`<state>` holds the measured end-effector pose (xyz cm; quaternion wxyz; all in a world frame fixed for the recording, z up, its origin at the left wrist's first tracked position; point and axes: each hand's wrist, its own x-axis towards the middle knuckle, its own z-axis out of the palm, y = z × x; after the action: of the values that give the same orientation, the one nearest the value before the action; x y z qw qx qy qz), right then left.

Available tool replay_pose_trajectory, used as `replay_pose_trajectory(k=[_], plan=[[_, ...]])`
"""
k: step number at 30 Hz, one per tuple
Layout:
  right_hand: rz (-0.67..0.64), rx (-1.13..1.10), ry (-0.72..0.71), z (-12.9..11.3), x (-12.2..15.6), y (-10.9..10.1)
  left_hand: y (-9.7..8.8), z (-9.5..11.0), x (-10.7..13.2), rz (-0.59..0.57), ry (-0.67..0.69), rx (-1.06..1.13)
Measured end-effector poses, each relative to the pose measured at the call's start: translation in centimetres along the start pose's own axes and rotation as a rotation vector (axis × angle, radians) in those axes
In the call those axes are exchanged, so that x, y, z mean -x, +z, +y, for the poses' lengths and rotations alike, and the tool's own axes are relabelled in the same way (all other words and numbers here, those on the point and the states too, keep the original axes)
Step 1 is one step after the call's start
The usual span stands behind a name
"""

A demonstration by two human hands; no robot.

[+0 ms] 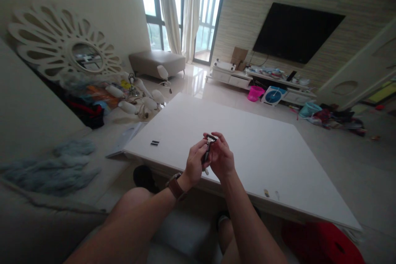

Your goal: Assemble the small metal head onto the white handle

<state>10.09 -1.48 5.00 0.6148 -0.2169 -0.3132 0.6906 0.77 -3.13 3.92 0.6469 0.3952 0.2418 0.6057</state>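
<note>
Both hands meet over the near edge of a white table [247,132]. Between them is a small T-shaped razor [209,142], silver with black parts. My left hand [195,161], with a brown-strapped watch on its wrist, is closed around the handle. The fingers of my right hand [223,156] close on the razor's head from the other side; some fingertips are hidden. Just below the hands, a small pale piece [206,171] shows near the table edge; I cannot tell what it is. Two short black strips [155,143] lie on the table to the left.
A small yellow-and-black item [266,193] and a clear piece [277,194] lie near the table's front right edge. Something red [324,241] sits by the near right corner. A lamp with several white shades [148,103] stands on the floor beyond the table's left side.
</note>
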Motion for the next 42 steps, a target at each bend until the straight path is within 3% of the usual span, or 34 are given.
replay_pose_trajectory(k=[26,42], plan=[[-0.008,0.029,0.019,-0.5,0.3,0.2,0.0,0.1,-0.1,-0.05,-0.008,0.003],[0.002,0.024,-0.003,0.9,-1.0,-0.2,-2.0,0.6,-1.6,-0.109,-0.084,0.081]])
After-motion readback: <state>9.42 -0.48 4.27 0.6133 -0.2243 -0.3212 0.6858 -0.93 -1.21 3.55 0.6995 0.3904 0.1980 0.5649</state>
